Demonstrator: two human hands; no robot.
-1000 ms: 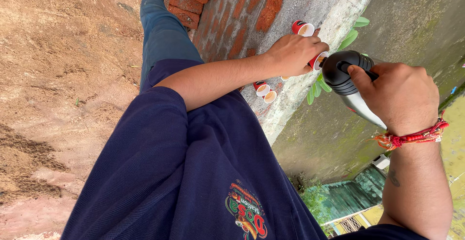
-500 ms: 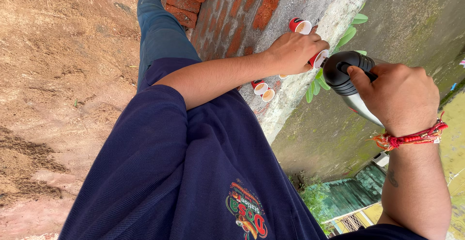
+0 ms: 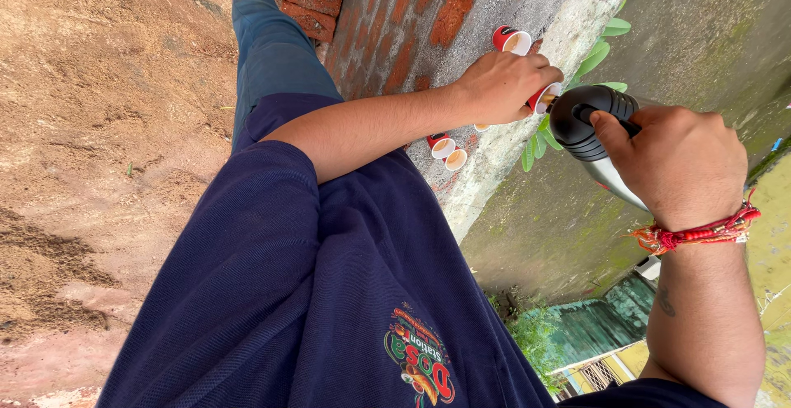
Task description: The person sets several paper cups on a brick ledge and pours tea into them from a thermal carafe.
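Nearest the camera, a dark blue shirt (image 3: 329, 293) is filling the lower frame. Just beyond it, a black-topped steel flask (image 3: 589, 124) is being gripped by the right hand (image 3: 676, 165), closed around its body with the thumb pressed on the lid button. The flask is being tilted so that its spout is pointing into a small red paper cup (image 3: 545, 97), which is being held by the left hand (image 3: 503, 86), its fingers closed around the cup just above the brick ledge (image 3: 461, 12).

Beside that cup, on the ledge, two filled cups (image 3: 449, 151) are being left standing near the edge, and another red cup (image 3: 512, 41) is sitting further along. Beyond the ledge, a mossy wall and a drop to green roofing are being shown.

Hot liquid could be spilled over the left hand's fingers if the flask is tipped too steeply, since the cup is small and largely hidden by the hand. The two cups by the edge could be knocked off by an elbow or forearm.
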